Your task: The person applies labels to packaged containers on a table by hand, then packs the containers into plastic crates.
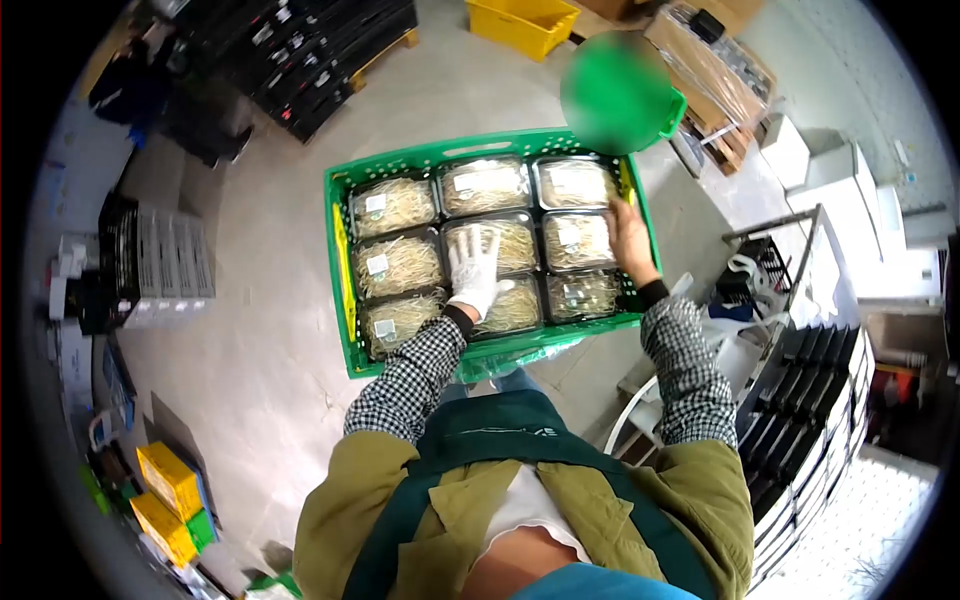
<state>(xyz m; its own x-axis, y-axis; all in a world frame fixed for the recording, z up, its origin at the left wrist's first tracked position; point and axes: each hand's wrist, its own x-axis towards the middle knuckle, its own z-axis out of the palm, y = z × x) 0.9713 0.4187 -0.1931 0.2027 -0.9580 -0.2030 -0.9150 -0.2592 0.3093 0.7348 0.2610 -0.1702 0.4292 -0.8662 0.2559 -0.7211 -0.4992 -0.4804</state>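
Note:
Below me a green crate (480, 147) holds several black trays in rows, filled with pale thin strands under clear tops with white labels. My left hand (477, 270), in a white glove, lies with its fingers spread on the middle tray (518, 240). My right hand (631, 243) is bare and sits at the crate's right side, beside the middle right tray (577, 240). Its fingertips point toward the upper right tray (575, 184); their grip is hard to make out.
A blurred green round object (615, 95) stands past the crate's upper right corner. Stacked black crates (300, 60) and a yellow bin (522, 25) are at the back. A metal rack (810, 400) stands at the right. A person's dark clothing (190, 120) shows at upper left.

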